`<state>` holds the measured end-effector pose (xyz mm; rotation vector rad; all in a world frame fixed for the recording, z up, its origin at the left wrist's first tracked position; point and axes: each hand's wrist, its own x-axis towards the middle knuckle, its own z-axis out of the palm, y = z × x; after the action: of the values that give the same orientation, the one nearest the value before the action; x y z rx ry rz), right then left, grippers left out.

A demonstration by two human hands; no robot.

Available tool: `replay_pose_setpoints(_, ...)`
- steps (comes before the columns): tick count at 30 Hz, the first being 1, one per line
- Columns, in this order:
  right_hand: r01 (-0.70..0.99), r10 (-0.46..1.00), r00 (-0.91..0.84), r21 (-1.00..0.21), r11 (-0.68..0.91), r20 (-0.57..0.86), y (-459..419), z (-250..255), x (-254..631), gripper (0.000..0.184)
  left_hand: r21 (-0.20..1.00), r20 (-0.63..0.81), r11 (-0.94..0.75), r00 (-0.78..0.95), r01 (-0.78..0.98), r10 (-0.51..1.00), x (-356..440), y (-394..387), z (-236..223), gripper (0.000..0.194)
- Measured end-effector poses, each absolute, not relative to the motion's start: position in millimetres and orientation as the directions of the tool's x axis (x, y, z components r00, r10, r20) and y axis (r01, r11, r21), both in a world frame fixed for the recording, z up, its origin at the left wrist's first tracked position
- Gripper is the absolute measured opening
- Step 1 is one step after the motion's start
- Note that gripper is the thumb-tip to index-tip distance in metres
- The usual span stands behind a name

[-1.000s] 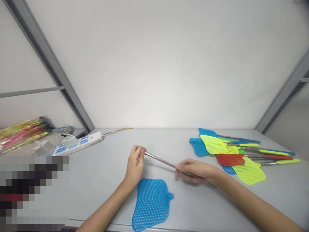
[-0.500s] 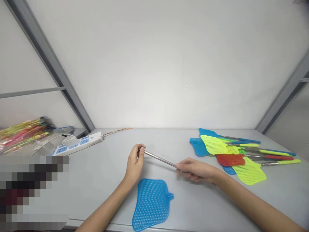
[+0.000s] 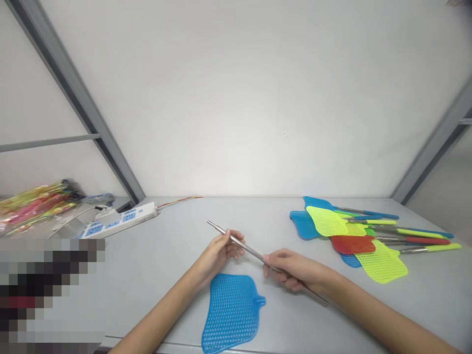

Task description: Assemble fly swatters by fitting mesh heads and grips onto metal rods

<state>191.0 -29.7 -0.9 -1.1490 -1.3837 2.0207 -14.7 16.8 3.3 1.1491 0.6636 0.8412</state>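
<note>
Both hands hold a thin silvery metal rod, which slants down from upper left to lower right above the table. My left hand pinches it near its upper end, whose narrower tip sticks out past the thumb. My right hand grips it lower down, and its other end shows below that palm. Under the hands, a blue fly swatter head lies flat with its short socket toward the right. No handle is fitted in that socket.
Fly swatters in several colours lie piled at the right, among them a red one and a yellow one. A white power strip with a plug rests at the left, near bagged colourful items. Grey metal posts flank the wall.
My left hand has slid along the rod from its end toward my right hand, baring the tip. More rod now shows beyond my right palm. The blue swatter head stays put.
</note>
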Motion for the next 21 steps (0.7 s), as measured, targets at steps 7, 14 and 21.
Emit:
replay_pose_setpoints(7, 0.031, 0.706, -0.604, -0.896, -0.443, -0.37, -29.0, -6.7, 187.2, 0.033, 0.875, -0.026, 0.288, 0.555, -0.39, 0.831, -15.6, 16.8, 4.4, 0.023)
replay_pose_setpoints(14, 0.037, 0.697, -0.606, -0.888, -0.457, -0.384, -27.6, -14.4, 187.7, 0.031, 0.758, -0.057, 0.372, 0.513, -0.536, 0.856, -19.4, 22.0, 2.2, 0.019)
replay_pose_setpoints(21, 0.093, 0.669, -0.629, -0.893, -0.44, -0.395, -28.8, -15.7, 187.1, 0.029, 0.566, -0.058, 0.358, 0.398, -0.743, 0.916, -32.5, 33.4, 4.1, 0.025)
